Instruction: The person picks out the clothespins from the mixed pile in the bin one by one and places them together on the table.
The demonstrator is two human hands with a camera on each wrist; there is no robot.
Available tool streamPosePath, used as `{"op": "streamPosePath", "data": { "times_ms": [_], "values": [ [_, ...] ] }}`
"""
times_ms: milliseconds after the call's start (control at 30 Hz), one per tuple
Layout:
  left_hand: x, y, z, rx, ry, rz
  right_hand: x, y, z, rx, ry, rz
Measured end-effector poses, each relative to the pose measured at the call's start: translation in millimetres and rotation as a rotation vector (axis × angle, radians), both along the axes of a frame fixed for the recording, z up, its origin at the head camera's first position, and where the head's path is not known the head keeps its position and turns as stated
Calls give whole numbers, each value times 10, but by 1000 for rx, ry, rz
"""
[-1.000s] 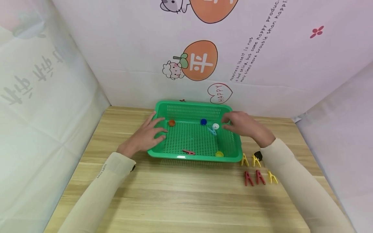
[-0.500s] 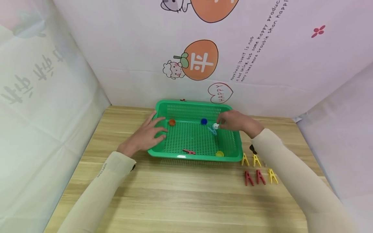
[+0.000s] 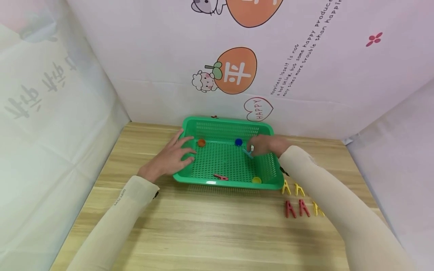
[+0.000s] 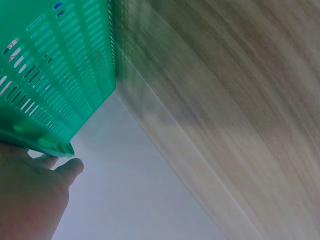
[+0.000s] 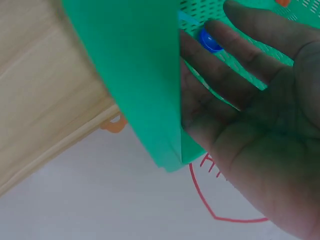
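The green plastic basket [image 3: 228, 183] has a slotted bottom and sides. My left hand [image 3: 167, 159] rests on its left rim with fingers spread over the edge. My right hand [image 3: 262, 145] reaches over the right rim into the basket, its fingertips at a light-blue clothespin [image 3: 248, 153] and a small white cap [image 3: 252, 148]. In the right wrist view its fingers are extended and apart, close to the light-blue clothespin [image 5: 188, 18] and a blue cap [image 5: 209, 41]. Elsewhere in the basket lie an orange cap [image 3: 201, 142], a yellow cap [image 3: 256, 180] and a red clothespin [image 3: 221, 177].
Yellow clothespins [image 3: 286, 187] and red clothespins [image 3: 289, 209] lie on the wooden table [image 3: 203, 229] off the basket's front right corner, partly hidden by my right sleeve [image 3: 325, 195]. A printed white sheet [image 3: 162, 67] hangs behind the basket.
My right hand has moved left and down into the basket, to the light-blue clothespin and white cap, now partly covered. The left hand has stayed on the rim.
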State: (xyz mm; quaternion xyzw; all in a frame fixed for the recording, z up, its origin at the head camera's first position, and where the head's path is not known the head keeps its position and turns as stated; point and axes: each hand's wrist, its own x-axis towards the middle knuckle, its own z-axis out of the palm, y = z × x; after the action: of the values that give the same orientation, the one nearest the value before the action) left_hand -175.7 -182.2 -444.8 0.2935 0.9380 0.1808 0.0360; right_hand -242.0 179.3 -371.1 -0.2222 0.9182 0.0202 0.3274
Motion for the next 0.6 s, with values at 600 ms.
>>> {"op": "streamPosePath", "data": {
  "times_ms": [600],
  "values": [
    [7,21,32,7,-15,6,-39,-148,-179,-62,-161,125]
  ]
}}
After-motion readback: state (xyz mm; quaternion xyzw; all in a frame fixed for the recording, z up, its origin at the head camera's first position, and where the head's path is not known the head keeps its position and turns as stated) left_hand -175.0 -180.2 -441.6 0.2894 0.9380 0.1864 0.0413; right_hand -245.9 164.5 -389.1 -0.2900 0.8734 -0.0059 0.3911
